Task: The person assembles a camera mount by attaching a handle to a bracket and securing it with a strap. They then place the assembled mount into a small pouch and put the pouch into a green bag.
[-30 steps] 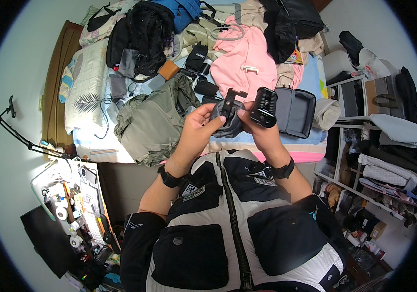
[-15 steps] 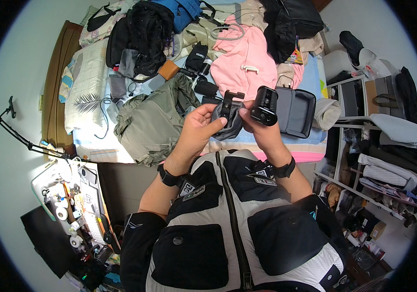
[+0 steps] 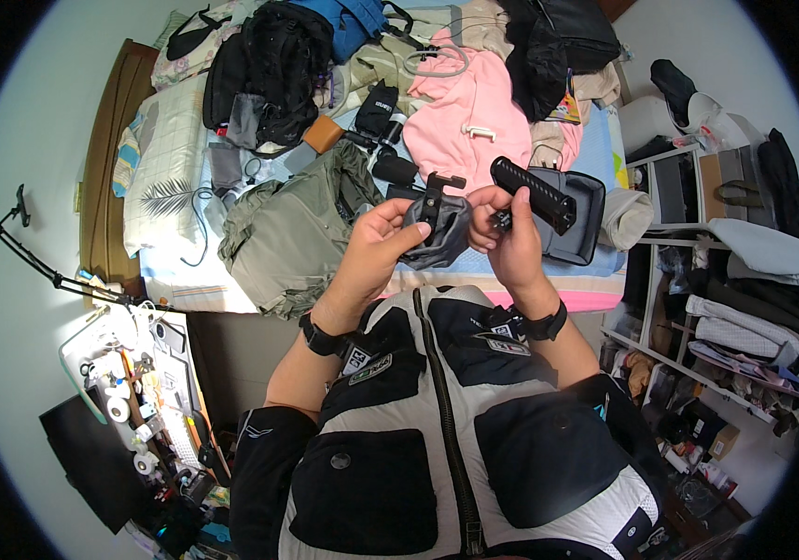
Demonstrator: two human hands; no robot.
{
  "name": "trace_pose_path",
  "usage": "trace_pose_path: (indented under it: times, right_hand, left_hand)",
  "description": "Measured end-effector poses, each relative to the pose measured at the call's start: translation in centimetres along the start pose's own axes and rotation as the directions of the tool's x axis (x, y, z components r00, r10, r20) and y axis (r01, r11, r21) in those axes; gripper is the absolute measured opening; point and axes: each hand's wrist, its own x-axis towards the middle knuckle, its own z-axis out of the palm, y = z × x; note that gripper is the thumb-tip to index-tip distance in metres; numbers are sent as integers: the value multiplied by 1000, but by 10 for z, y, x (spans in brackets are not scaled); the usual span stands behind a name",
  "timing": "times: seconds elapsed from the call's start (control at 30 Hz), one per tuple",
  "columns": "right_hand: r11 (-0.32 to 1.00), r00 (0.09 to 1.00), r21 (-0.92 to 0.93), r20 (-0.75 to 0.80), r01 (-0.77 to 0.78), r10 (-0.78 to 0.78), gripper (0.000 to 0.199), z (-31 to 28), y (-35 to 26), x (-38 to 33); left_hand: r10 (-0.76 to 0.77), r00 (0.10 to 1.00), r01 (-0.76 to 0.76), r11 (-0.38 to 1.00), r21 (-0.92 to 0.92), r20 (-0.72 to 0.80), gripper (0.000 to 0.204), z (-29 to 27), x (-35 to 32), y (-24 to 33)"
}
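Observation:
My left hand [image 3: 382, 233] is closed round a small grey fabric pouch [image 3: 446, 245], the thumb pressing on its front. A black bracket with a hooked top [image 3: 434, 196] stands up at the pouch's mouth, held in the same hand; its lower end is hidden. To the right, my right hand [image 3: 514, 247] grips a black ribbed handle-like piece [image 3: 534, 194], which slants from upper left to lower right. The right fingertips are close beside the pouch; whether they touch it I cannot tell. Behind that hand lies an open dark grey zip case [image 3: 578, 215] on the bed.
An olive jacket [image 3: 283, 233] lies left of my hands. Beyond are a pink garment [image 3: 460, 112], a brown box [image 3: 323, 134], a black pouch [image 3: 378, 107] and a black backpack [image 3: 278, 75]. Shelves with folded clothes [image 3: 744, 322] stand right; a cluttered desk [image 3: 152, 392] stands left.
My right hand has turned, tipping the black ribbed piece from nearly upright to a slant, and its thumb now shows on top. My left hand and the pouch have barely moved.

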Motion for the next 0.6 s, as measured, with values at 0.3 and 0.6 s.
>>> trace_pose_path:
  times: [0.3,0.6]
  right_hand:
    - [993,989,48,102,104,-108,52,3,-6,2]
    - [905,979,425,199,-38,-53,46,3,-9,1]
  left_hand:
    - [-13,999,11,998,-59,-29,21,-5,4,-3]
    - [-24,999,21,998,-57,-45,20,-5,3,-1]
